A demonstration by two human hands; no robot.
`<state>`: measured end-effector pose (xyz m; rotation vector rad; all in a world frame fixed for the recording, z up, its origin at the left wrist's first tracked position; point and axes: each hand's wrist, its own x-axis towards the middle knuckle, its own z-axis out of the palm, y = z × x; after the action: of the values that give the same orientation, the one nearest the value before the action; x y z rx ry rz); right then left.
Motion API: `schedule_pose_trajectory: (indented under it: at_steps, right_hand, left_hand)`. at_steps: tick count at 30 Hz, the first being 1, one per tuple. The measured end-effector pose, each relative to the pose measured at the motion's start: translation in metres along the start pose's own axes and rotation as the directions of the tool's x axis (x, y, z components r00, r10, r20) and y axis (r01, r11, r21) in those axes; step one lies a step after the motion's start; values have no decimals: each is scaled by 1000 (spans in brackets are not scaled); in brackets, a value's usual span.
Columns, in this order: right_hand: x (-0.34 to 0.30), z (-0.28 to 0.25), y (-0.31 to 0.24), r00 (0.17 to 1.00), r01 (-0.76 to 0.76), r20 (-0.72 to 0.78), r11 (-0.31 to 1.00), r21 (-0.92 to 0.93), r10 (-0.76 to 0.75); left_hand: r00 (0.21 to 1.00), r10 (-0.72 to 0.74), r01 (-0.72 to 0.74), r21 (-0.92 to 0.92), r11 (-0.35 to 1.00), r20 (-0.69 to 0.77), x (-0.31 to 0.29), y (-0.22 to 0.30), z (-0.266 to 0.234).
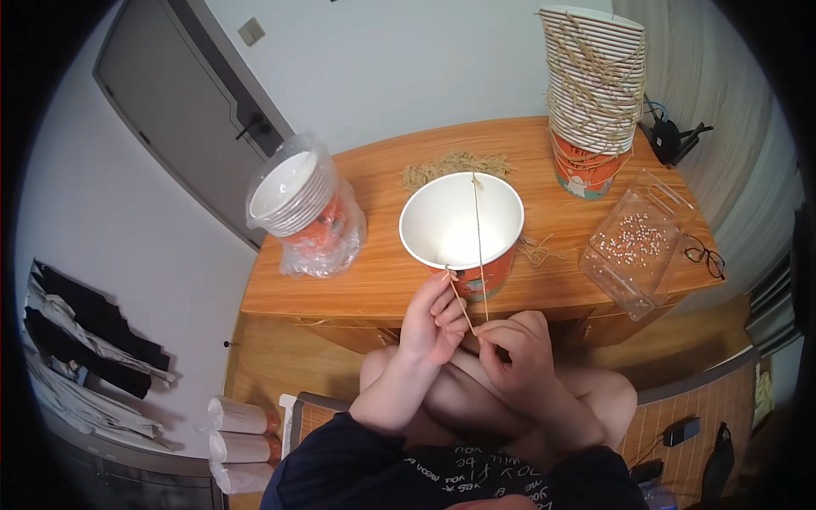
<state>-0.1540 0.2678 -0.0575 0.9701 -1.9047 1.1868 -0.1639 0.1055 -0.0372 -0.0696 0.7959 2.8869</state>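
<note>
A white-lined orange paper bucket (418,212) stands near the table's front edge. A thin tan twine (478,234) runs from its far rim across the opening and down to my right hand (520,350), which pinches it in front of the table. From there a second stretch of twine slants up to my left hand (432,321). That hand is closed at the bucket's near rim, thumb and forefinger pinching the twine there; the exact point where it meets the rim is partly covered by the fingertips.
Tan twine lies in a bundle (455,167) behind the bucket and in a small tangle (539,249) beside it. A tall twine-strung bucket stack (595,93) rises back right; bagged buckets (306,208) stand left. A clear tray of beads (633,242) and glasses (704,257) sit right.
</note>
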Motion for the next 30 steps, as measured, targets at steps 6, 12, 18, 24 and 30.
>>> schedule_pose_trajectory:
  at_steps: [6, 12, 18, 24, 30]
  right_hand:
    - [9, -4, 1, 998, -40, 50, 995, 93, 36]
    - [15, -12, 12, 987, -87, 143, 991, 100, 73]
    - [18, -14, 24, 971, -172, 156, 981, -85, 184]
    - [15, -37, 39, 892, -417, 66, 870, -264, 448]
    - [9, -73, 57, 885, -466, -133, 859, -213, 447]
  left_hand:
    - [964, 142, -89, 227, 970, -225, -3, 8, -4]
    - [581, 516, -383, 771, -508, 629, -5, 29, -17]
    - [690, 217, -405, 617, -675, 691, 17, 40, 20]
    - [678, 44, -548, 544, -635, 734, 13, 46, 32]
    - [522, -391, -641, 46, -766, 758, -4, 53, 71]
